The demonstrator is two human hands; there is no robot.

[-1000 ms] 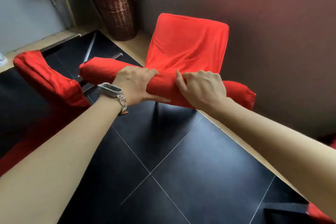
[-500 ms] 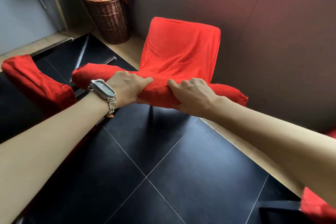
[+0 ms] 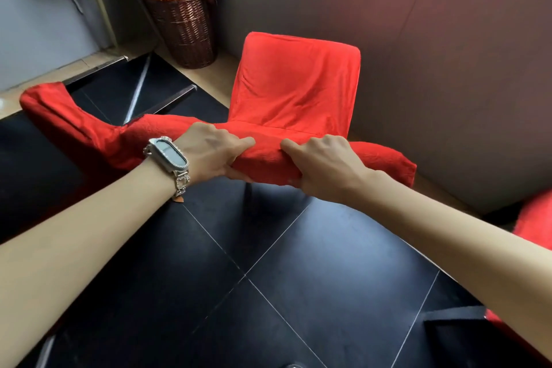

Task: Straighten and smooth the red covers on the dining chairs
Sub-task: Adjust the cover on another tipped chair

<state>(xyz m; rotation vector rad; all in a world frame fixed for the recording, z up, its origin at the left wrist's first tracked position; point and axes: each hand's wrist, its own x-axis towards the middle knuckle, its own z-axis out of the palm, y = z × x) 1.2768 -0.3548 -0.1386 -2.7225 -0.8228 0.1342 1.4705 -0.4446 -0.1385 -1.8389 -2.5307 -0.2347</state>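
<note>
A dining chair with a red cover (image 3: 295, 84) stands against the grey wall, its backrest upright and creased. The cover's padded front edge (image 3: 268, 164) runs across the middle of the view. My left hand (image 3: 209, 152), with a silver watch on the wrist, grips this edge, fingers over the top and thumb underneath. My right hand (image 3: 322, 167) grips the same edge just to the right, fingers curled over the fabric. A short bunched stretch of cloth lies between the two hands.
Another red-covered chair (image 3: 65, 119) sits at the left and a third red cover (image 3: 534, 218) at the right edge. A wicker basket (image 3: 182, 24) holding red cloth stands in the far corner. A black tiled surface (image 3: 268, 293) fills the foreground.
Both hands have stayed on the cover's front edge and drawn a little closer together. The left hand's thumb has tucked beneath the fabric. The view has shifted slightly.
</note>
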